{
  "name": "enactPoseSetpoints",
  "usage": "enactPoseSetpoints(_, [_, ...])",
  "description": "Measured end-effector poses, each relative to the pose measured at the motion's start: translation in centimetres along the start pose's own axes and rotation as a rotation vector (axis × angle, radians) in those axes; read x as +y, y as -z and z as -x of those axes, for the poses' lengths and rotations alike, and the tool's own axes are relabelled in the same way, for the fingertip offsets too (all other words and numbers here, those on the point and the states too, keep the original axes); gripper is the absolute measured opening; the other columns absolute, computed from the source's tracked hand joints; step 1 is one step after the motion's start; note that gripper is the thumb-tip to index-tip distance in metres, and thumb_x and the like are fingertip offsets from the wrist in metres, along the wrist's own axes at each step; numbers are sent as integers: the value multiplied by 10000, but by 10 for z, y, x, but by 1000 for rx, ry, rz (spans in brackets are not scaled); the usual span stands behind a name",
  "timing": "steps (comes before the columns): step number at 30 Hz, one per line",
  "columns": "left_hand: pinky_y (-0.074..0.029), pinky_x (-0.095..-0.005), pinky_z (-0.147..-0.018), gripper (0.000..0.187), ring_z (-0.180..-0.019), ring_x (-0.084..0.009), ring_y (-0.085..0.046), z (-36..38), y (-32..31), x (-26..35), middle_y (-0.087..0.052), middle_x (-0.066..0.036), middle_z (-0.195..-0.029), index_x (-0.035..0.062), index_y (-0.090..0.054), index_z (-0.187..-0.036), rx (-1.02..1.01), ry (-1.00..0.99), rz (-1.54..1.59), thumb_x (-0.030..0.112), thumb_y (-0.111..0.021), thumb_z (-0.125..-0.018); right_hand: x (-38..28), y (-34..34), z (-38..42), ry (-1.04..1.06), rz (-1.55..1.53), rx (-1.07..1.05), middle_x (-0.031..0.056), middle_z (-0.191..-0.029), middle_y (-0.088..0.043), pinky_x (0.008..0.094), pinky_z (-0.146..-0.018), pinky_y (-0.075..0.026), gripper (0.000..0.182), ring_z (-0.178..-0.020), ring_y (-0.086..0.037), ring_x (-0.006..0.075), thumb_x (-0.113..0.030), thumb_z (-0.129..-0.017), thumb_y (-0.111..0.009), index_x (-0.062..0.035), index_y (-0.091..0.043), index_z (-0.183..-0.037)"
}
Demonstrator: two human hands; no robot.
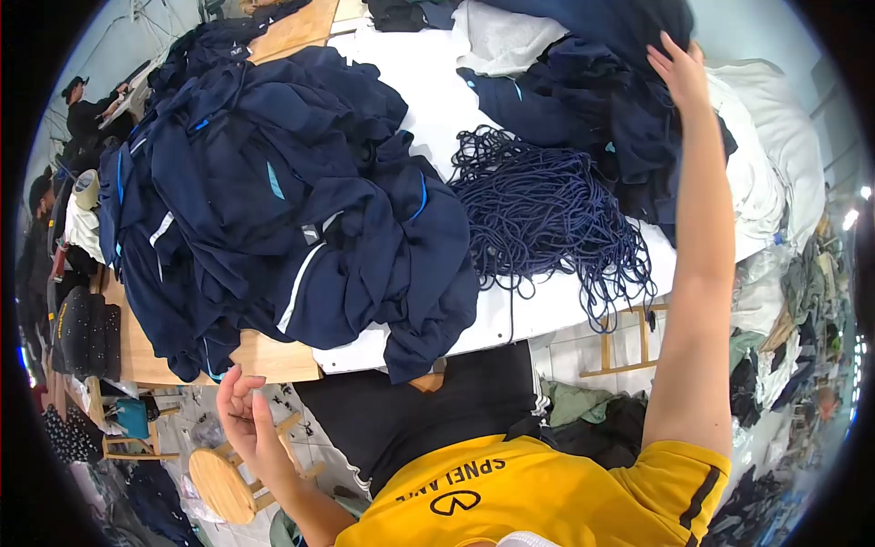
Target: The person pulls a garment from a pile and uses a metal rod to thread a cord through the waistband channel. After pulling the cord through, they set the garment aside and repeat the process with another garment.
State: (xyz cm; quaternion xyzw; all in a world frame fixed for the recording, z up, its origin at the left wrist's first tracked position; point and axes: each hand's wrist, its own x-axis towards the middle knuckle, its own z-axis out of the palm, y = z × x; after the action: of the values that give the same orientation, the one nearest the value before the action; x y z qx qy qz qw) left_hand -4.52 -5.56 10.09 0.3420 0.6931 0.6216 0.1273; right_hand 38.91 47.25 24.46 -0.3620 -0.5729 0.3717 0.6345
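Note:
My right hand reaches far out at the upper right. Its fingers are spread against a dark navy garment that runs off the top edge. Low at the left, my left hand hovers just off the table's front edge, fingers loosely curled and apart from the thumb. A small dark mark shows by those fingers; I cannot make out what it is. Nearest to it lies a big heap of navy garments with white and light blue trim. Between the heap and my right arm is a tangled pile of navy cords.
Under the piles is a white table with wooden boards at its left. White cloth hangs at the right, and a light grey piece lies at the back. A wooden stool stands below left. Other people are at the far left.

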Motion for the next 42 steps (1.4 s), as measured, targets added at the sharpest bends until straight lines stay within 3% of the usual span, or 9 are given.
enactPoseSetpoints(5, [-306, -161, -664, 265, -738, -20, -432, -7, -19, -12, -604, 2, -966, 35, -553, -1205, -32, 98, 49, 110, -529, -952, 10, -2, 72, -223, 359, -124, 149, -1350, -458, 361, -844, -521, 782, -1139, -544, 284, -272, -890, -650, -116, -176, -1492])
enactPoseSetpoints(7, [-314, -169, -665, 253, -744, -24, -438, -10, -35, -8, -606, 3, -969, 36, -553, -1195, -111, 90, 79, 102, -529, -953, 36, -22, 118, -276, 458, -436, 30, -1038, -657, 270, -711, -492, 419, -851, -616, 136, -254, -853, -645, -102, -587, -1239])
enactPoseSetpoints(12, [-412, -198, -781, 202, -858, -84, -571, -8, -47, 7, -638, -55, -949, -8, -583, -1130, -247, 41, 124, 32, -526, -940, 116, -76, 231, -8, 1364, -831, 139, -1033, -677, 409, -839, -503, 356, -961, -643, 315, -270, -771, -728, -94, -679, -1077])
enactPoseSetpoints(17, [-316, -184, -626, 150, -670, -22, -390, -3, -38, 1, -620, -10, -855, 40, -610, -1065, -156, 119, 77, 97, -535, -948, 114, -85, 217, -3, 1220, -474, 106, -873, -701, 433, -744, -527, 151, -837, -673, 312, -258, -824, -645, -130, -713, -864])
enactPoseSetpoints(23, [-323, -174, -603, 154, -654, -15, -422, 5, -47, -13, -646, -25, -846, 10, -609, -1078, -185, 162, 185, 70, -535, -957, 121, -63, 232, 137, 1567, -801, 104, -851, -671, 395, -777, -518, 241, -890, -647, 292, -305, -748, -752, -113, -714, -887])
enactPoseSetpoints(31, [-325, -173, -579, 228, -611, -28, -421, 4, -47, -22, -657, -46, -853, -23, -602, -1120, -380, 314, 358, 123, -506, -974, 1, -142, 291, 288, 651, -347, 82, -845, -700, 329, -636, -512, 131, -719, -658, 238, -91, -790, -658, -68, -711, -907])
enactPoseSetpoints(35, [-349, -177, -558, 459, -636, -44, -497, 13, -69, -15, -686, -123, -926, -34, -579, -1172, -506, 529, 548, 377, -483, -994, -52, -189, 369, 705, 120, -792, -14, -919, -669, 316, -647, -503, 191, -808, -638, 187, -139, -716, -652, -136, -677, -905])
enactPoseSetpoints(37, [-386, -177, -550, 554, -597, -64, -497, 24, -86, 19, -687, -195, -1024, -41, -567, -1168, -427, 670, 699, 472, -466, -984, -57, -209, 413, 740, -183, -895, 57, -968, -655, 279, -687, -501, 208, -844, -633, 199, -117, -775, -620, -60, -677, -967])
enactPoseSetpoints(42, [-339, -212, -483, 312, -556, -82, -432, 19, -54, -31, -609, -84, -747, 5, -554, -1035, -556, 595, 957, 269, -652, -902, -35, -225, 468, 636, -296, -1089, 91, -1089, -636, 294, -646, -455, 295, -766, -569, 190, -148, -750, -643, -48, -652, -1027])
